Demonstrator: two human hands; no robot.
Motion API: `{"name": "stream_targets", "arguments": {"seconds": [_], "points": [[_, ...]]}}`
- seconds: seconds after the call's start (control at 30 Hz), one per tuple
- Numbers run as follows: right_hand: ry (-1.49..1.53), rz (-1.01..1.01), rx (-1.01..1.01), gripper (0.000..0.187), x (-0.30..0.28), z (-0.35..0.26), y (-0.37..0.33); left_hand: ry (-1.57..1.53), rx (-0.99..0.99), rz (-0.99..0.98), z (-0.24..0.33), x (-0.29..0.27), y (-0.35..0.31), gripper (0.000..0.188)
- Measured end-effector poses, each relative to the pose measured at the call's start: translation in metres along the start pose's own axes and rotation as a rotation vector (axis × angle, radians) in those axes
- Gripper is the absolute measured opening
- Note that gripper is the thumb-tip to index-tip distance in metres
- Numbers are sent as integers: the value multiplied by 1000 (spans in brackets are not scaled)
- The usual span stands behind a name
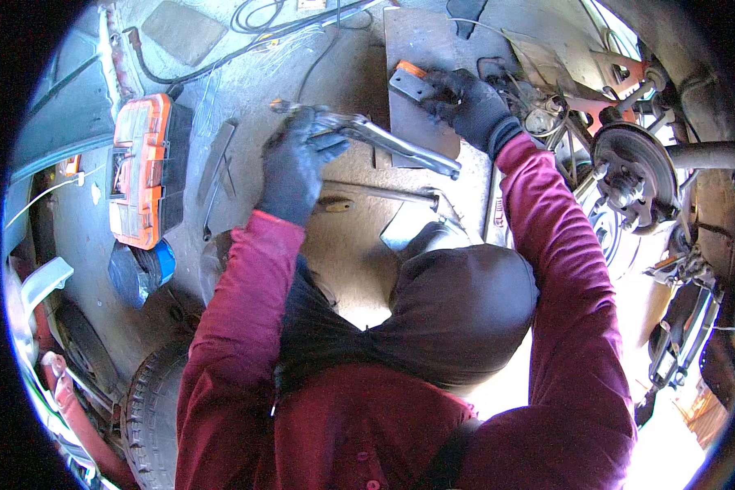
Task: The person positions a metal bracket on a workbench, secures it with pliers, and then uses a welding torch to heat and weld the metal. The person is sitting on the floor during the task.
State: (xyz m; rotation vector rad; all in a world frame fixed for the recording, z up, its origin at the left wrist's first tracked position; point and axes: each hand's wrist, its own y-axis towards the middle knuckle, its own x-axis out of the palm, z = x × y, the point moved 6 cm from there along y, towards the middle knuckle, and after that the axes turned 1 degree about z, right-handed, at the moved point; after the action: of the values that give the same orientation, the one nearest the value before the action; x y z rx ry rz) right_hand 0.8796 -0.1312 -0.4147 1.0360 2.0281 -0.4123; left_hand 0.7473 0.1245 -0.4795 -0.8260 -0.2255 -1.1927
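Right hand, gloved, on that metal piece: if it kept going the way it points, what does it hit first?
The right hand points up-left across the flat metal sheet. Past the small metal bracket it already grips, the line runs over bare sheet; it looks free to the sheet's far edge, though depth is unclear.

Concrete floor point(245, 73), grey and stained, fills the upper half of the frame. On it: an orange tool case point(141, 170) at left, black cables point(245, 37) along the top, a flat metal plate point(416, 82) at upper centre, a tyre point(151, 412) at lower left.
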Motion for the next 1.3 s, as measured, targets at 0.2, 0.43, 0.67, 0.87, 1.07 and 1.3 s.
{"name": "stream_targets", "arguments": {"seconds": [0.2,0.43,0.67,0.87,1.07,1.3], "points": [[130,-97,176,33,-22,16,-8,-107,-59,12,-51,47,43,35],[-388,-156,54,61,-24,-26,-32,-119,-32,84,-53,56,64,34],[-474,-101,144,68,-17,-24,-42,-43,-55,51,-57,58,70,43],[-467,-88,143,68,-20,-25,-37,-57,-81,26,-57,50,67,43],[-354,158,82,69,-52,-23,-51,-87,115,207,-21,14,57,53],[16,365,499,42,-32,49,-205,686,670,90,90,34,72,30]]}}
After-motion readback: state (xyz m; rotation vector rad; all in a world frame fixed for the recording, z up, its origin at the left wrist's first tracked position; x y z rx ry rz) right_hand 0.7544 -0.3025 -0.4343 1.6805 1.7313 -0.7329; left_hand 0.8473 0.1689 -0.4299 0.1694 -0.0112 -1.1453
